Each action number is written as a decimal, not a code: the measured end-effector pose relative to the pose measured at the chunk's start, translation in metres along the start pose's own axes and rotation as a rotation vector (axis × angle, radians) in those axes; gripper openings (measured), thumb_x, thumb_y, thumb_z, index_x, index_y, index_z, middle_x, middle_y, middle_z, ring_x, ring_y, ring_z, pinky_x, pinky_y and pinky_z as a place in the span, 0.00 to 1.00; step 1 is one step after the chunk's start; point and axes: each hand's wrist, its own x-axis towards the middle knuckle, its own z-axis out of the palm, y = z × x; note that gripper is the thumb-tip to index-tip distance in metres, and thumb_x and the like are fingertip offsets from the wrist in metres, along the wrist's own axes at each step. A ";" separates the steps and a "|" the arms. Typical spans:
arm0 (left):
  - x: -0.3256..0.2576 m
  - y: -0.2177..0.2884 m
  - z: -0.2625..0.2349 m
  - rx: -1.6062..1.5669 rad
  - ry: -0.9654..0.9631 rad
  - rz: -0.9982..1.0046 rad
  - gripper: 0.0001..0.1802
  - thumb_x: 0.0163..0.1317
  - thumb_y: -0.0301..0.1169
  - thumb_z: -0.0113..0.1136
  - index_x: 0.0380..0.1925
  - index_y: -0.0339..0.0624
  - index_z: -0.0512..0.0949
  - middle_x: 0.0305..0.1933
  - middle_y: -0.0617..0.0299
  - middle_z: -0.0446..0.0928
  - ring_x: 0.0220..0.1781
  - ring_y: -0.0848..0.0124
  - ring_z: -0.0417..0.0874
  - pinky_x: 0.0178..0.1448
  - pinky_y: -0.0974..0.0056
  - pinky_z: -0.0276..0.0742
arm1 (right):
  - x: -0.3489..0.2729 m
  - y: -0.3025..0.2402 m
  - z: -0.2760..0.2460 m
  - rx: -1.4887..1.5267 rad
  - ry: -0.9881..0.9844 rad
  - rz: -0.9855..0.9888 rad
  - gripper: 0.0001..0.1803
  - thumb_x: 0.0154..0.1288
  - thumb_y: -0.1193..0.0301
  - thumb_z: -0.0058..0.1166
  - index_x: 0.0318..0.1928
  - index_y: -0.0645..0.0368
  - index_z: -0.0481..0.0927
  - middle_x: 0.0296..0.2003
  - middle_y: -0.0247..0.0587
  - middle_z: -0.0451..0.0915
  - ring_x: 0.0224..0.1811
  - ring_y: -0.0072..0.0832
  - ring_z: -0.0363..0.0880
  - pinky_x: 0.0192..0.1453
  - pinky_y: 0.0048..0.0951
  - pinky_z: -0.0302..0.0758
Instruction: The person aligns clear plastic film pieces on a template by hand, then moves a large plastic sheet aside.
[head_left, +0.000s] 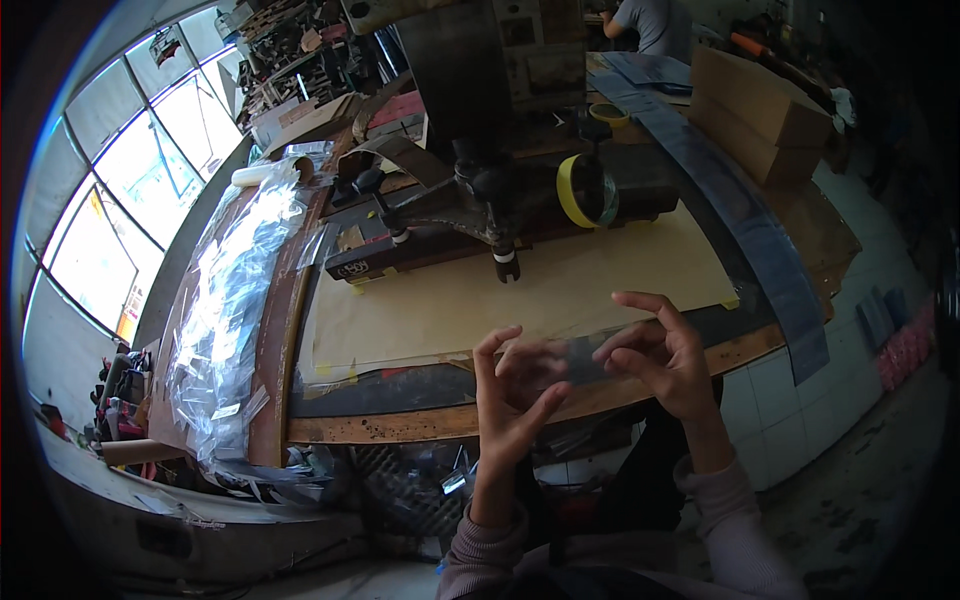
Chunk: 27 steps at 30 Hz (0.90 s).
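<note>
Lower centre: bare left hand (507,418) curled, thumb parted; right hand (676,372) half-curled, I couldn't tell if pinching. Steadiness near tan rectangular paper-like sheet (430,320) seemed wise.

Big beige sheet (560,290), kinda long rectangle, lying flat, spread out just beyond the left hand (512,400) and right hand (675,368).

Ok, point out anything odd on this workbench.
The clear plastic on the left is heaped in a tangle, with ends drooping past the near edge of the board, so it looks untidy. A yellow tape roll seems to hang on the machine, an odd perch. The pale sheet looks flat.
</note>
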 end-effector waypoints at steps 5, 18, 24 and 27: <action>-0.004 0.010 0.001 -0.001 -0.124 -0.138 0.26 0.68 0.29 0.52 0.62 0.34 0.56 0.60 0.42 0.70 0.58 0.59 0.77 0.62 0.59 0.70 | -0.005 -0.014 0.013 0.100 0.163 -0.152 0.31 0.64 0.79 0.52 0.66 0.64 0.59 0.41 0.46 0.81 0.41 0.21 0.79 0.51 0.25 0.76; -0.010 0.029 0.031 0.194 -0.040 0.024 0.12 0.72 0.26 0.37 0.51 0.29 0.64 0.43 0.45 0.81 0.42 0.63 0.86 0.43 0.66 0.82 | -0.023 -0.018 0.028 -0.060 0.216 -0.285 0.28 0.68 0.78 0.47 0.67 0.65 0.57 0.43 0.46 0.79 0.44 0.22 0.78 0.50 0.23 0.76; -0.013 0.036 0.038 0.202 0.001 -0.004 0.11 0.73 0.27 0.36 0.48 0.31 0.65 0.38 0.44 0.82 0.36 0.63 0.86 0.37 0.69 0.82 | -0.024 -0.014 0.033 -0.187 0.308 -0.451 0.26 0.67 0.80 0.48 0.64 0.65 0.62 0.50 0.48 0.73 0.39 0.22 0.79 0.47 0.21 0.77; -0.017 0.037 0.039 0.142 -0.008 -0.043 0.11 0.73 0.26 0.36 0.48 0.30 0.66 0.38 0.45 0.82 0.36 0.65 0.86 0.39 0.69 0.82 | -0.025 -0.016 0.028 -0.259 0.273 -0.462 0.22 0.66 0.81 0.48 0.61 0.65 0.68 0.51 0.48 0.72 0.37 0.21 0.79 0.45 0.20 0.78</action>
